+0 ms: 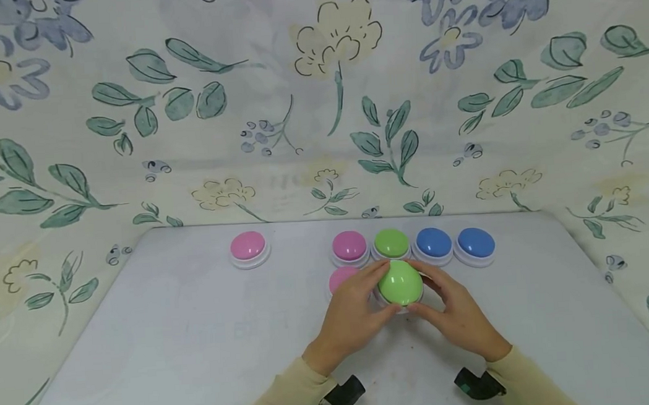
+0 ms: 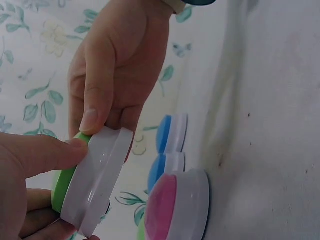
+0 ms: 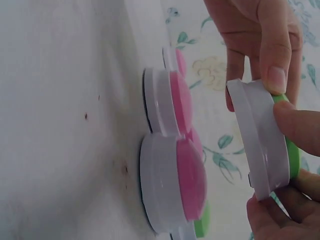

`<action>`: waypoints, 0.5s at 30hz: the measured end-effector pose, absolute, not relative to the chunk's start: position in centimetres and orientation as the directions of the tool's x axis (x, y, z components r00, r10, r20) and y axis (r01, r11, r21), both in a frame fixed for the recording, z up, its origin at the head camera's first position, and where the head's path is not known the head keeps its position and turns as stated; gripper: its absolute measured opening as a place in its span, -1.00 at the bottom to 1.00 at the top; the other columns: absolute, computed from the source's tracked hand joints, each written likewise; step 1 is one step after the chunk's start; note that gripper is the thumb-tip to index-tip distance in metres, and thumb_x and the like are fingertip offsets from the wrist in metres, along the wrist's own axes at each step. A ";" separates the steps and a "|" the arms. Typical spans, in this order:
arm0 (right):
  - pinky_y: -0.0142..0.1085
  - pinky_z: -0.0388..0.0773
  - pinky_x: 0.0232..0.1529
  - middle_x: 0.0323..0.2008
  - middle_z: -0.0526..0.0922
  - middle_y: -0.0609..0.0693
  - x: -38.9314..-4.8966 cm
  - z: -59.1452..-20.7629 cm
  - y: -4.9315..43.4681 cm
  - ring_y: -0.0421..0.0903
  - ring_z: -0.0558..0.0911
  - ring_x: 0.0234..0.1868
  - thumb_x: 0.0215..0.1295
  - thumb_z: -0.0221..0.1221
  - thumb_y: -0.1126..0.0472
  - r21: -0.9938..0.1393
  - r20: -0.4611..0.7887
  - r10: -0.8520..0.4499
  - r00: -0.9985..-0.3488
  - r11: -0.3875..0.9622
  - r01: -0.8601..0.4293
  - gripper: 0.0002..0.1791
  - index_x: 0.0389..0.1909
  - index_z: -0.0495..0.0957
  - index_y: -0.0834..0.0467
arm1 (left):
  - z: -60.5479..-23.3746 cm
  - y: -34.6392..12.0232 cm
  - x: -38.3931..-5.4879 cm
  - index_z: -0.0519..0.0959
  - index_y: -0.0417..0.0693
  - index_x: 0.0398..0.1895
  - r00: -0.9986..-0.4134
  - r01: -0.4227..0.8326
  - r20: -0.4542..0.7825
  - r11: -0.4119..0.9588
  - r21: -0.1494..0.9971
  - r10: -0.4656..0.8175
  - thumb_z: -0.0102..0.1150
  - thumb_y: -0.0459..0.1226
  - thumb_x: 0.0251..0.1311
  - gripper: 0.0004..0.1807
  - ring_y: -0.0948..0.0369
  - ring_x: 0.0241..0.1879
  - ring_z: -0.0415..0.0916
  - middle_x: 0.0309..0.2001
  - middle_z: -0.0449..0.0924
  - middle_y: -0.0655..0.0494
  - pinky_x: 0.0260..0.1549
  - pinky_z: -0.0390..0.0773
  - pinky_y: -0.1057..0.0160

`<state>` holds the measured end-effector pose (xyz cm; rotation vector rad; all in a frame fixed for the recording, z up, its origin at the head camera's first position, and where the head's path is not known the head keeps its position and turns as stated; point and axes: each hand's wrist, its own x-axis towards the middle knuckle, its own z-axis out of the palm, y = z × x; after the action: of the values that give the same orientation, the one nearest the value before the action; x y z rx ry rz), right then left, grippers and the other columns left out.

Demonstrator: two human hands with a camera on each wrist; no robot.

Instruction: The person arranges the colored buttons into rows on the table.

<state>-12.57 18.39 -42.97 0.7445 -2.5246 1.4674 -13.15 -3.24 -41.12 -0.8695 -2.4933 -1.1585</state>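
Observation:
Both hands hold a green push button [image 1: 400,283] with a domed top and white base. It is lifted off the white tabletop and tilted, as the wrist views show. My left hand [image 1: 349,317] grips its left side, thumb at the near edge. On the opposite side my right hand [image 1: 458,313] grips it, thumb also at the near edge. Just beyond are a pink button [image 1: 349,245], another green button [image 1: 391,243] and a blue button [image 1: 433,243], set side by side. A nearer pink button [image 1: 340,278] is partly covered by the left hand.
A second blue button [image 1: 476,243] ends the row at right. One pink button [image 1: 248,246] stands apart at the left. In the right wrist view, a large pink button [image 3: 192,180] is close to the camera. Flower-patterned cloth [image 1: 274,106] hangs behind the white tabletop [image 1: 199,346].

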 end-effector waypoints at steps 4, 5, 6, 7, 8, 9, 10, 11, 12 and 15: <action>-0.21 0.32 0.37 0.42 0.36 0.14 -12.7 -43.0 19.4 -0.03 0.34 0.43 0.21 0.38 0.33 -0.767 0.356 -0.360 -0.862 0.414 -0.490 -0.20 0.45 0.26 0.24 | -41.0 -2.3 -13.1 0.46 -0.29 0.34 -0.795 0.606 0.443 0.527 0.596 0.414 0.52 -0.25 0.07 -0.25 0.07 0.30 0.46 0.32 0.49 -0.10 0.27 0.48 0.14; -0.23 0.32 0.37 0.42 0.36 0.15 -12.7 -42.9 19.6 -0.09 0.34 0.43 0.21 0.38 0.33 -0.765 0.358 -0.365 -0.859 0.413 -0.494 -0.20 0.45 0.26 0.24 | -41.0 -2.1 -13.1 0.46 -0.29 0.34 -0.796 0.605 0.442 0.529 0.595 0.414 0.52 -0.25 0.07 -0.25 0.07 0.29 0.47 0.33 0.49 -0.10 0.27 0.48 0.15; -0.26 0.32 0.37 0.42 0.36 0.15 -12.7 -42.9 19.9 -0.15 0.33 0.43 0.21 0.38 0.33 -0.762 0.361 -0.371 -0.856 0.412 -0.500 -0.20 0.45 0.26 0.24 | -41.0 -1.9 -13.1 0.46 -0.29 0.34 -0.796 0.606 0.441 0.534 0.590 0.416 0.52 -0.24 0.07 -0.25 0.08 0.29 0.47 0.32 0.49 -0.10 0.26 0.48 0.16; -0.27 0.32 0.36 0.41 0.37 0.16 -12.7 -42.9 20.1 -0.22 0.32 0.42 0.21 0.38 0.34 -0.757 0.367 -0.377 -0.850 0.410 -0.509 -0.20 0.45 0.26 0.24 | -41.0 -1.7 -13.1 0.46 -0.29 0.34 -0.794 0.607 0.441 0.536 0.587 0.417 0.52 -0.24 0.07 -0.25 0.08 0.29 0.47 0.32 0.49 -0.09 0.26 0.48 0.17; -0.30 0.32 0.36 0.41 0.37 0.16 -12.8 -42.9 20.4 -0.28 0.31 0.41 0.21 0.38 0.35 -0.754 0.372 -0.383 -0.845 0.407 -0.516 -0.20 0.45 0.26 0.24 | -41.1 -1.5 -13.1 0.46 -0.29 0.33 -0.792 0.610 0.445 0.536 0.583 0.418 0.52 -0.23 0.07 -0.25 0.08 0.29 0.47 0.32 0.49 -0.10 0.26 0.48 0.18; -0.31 0.32 0.36 0.41 0.38 0.16 -12.8 -42.8 20.6 -0.32 0.31 0.41 0.20 0.38 0.35 -0.752 0.374 -0.391 -0.841 0.404 -0.521 -0.20 0.45 0.26 0.24 | -41.1 -1.4 -13.1 0.46 -0.29 0.33 -0.792 0.611 0.446 0.535 0.584 0.418 0.52 -0.23 0.07 -0.25 0.09 0.29 0.47 0.33 0.49 -0.09 0.27 0.47 0.19; -0.32 0.32 0.36 0.40 0.38 0.17 -12.8 -42.7 20.8 -0.34 0.31 0.40 0.20 0.38 0.35 -0.748 0.375 -0.396 -0.838 0.405 -0.526 -0.20 0.45 0.26 0.24 | -41.1 -1.2 -13.1 0.46 -0.29 0.33 -0.792 0.611 0.446 0.533 0.586 0.417 0.52 -0.23 0.07 -0.25 0.09 0.30 0.46 0.33 0.49 -0.09 0.27 0.46 0.20; -0.34 0.32 0.36 0.40 0.38 0.17 -12.9 -42.7 21.0 -0.36 0.31 0.40 0.21 0.38 0.35 -0.746 0.372 -0.400 -0.838 0.409 -0.526 -0.20 0.45 0.26 0.24 | -41.2 -1.1 -13.1 0.46 -0.29 0.33 -0.791 0.612 0.449 0.531 0.586 0.416 0.53 -0.23 0.07 -0.25 0.09 0.30 0.46 0.33 0.49 -0.09 0.28 0.46 0.20; -0.35 0.32 0.35 0.40 0.39 0.16 -12.9 -42.6 21.1 -0.37 0.31 0.39 0.21 0.38 0.35 -0.746 0.366 -0.403 -0.839 0.412 -0.523 -0.20 0.45 0.26 0.24 | -41.2 -0.9 -13.1 0.47 -0.30 0.32 -0.790 0.613 0.453 0.530 0.585 0.414 0.52 -0.22 0.07 -0.25 0.08 0.30 0.46 0.32 0.49 -0.10 0.27 0.46 0.21; -0.39 0.31 0.34 0.39 0.40 0.16 -12.9 -42.4 21.6 -0.40 0.31 0.38 0.22 0.38 0.32 -0.744 0.346 -0.405 -0.847 0.432 -0.510 -0.21 0.45 0.27 0.23 | -41.2 -0.4 -13.1 0.47 -0.31 0.31 -0.789 0.615 0.457 0.528 0.586 0.411 0.52 -0.23 0.07 -0.26 0.08 0.30 0.46 0.31 0.50 -0.11 0.28 0.45 0.23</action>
<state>-12.94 21.64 -42.37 0.8214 -2.5592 1.3920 -13.10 -0.42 -41.23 -0.8608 -2.5062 -1.1167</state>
